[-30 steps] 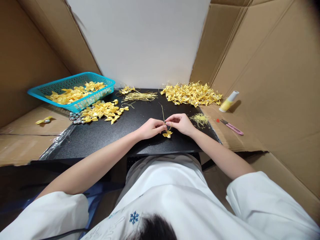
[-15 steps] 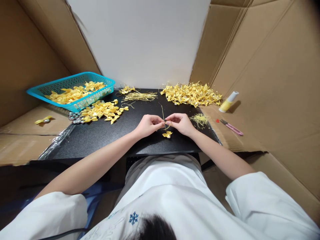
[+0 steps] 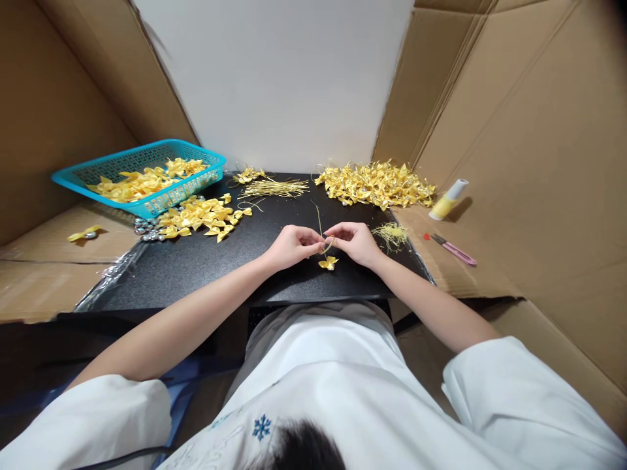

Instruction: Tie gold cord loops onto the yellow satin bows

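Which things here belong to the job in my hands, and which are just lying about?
Likely part of the job:
gold cord, in left hand and right hand
yellow bow below them
cord bundle
bows by the basket
bow pile at right

Apparently just lying about:
spool
pink-handled cutter
red scrap
thread clippings

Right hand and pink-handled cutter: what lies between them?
In the head view, a loose tangle of fine yellow strands lies between the right hand and the pink-handled cutter, with a small red piece beside the cutter's tip.
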`<state>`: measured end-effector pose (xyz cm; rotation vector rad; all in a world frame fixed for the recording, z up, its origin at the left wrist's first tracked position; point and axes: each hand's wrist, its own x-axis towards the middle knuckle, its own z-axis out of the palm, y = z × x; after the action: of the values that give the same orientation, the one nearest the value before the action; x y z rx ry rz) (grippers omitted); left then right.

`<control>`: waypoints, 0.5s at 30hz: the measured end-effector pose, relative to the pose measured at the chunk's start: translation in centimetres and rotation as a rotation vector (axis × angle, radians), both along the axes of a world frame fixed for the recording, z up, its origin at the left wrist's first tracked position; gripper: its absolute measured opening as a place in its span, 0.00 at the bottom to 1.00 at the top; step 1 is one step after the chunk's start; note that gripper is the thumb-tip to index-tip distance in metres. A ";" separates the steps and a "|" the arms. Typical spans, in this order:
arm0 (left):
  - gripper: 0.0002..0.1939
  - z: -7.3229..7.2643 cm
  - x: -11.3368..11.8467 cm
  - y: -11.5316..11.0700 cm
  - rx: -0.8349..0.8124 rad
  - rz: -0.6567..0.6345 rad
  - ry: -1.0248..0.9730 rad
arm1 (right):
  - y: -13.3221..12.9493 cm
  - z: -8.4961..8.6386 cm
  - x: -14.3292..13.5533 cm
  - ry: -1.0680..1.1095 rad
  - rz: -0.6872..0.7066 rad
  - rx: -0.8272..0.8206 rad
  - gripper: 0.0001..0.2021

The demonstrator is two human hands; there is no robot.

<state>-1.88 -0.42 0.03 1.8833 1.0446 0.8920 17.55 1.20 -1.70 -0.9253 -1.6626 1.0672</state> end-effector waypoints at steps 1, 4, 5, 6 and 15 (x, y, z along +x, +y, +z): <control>0.19 0.0 0.0 0.0 0.001 -0.001 0.000 | 0.0 0.0 0.0 -0.005 0.001 0.005 0.18; 0.17 0.1 0.1 0.0 0.004 0.005 0.003 | -0.1 0.1 0.1 -0.044 0.010 0.034 0.17; 0.16 0.1 0.1 0.0 0.006 0.013 0.001 | -0.2 0.2 0.1 -0.069 0.008 0.061 0.16; 0.15 0.2 0.2 0.0 0.008 0.024 -0.002 | -0.3 0.4 0.2 -0.104 0.001 0.105 0.15; 0.11 0.2 0.2 0.0 0.031 0.078 0.037 | -1.3 1.5 0.3 -0.401 -0.050 0.471 0.04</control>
<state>-1.66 -0.45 0.27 1.9024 1.1387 0.9264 17.89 -0.12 -0.22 -0.8921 -2.0862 0.4311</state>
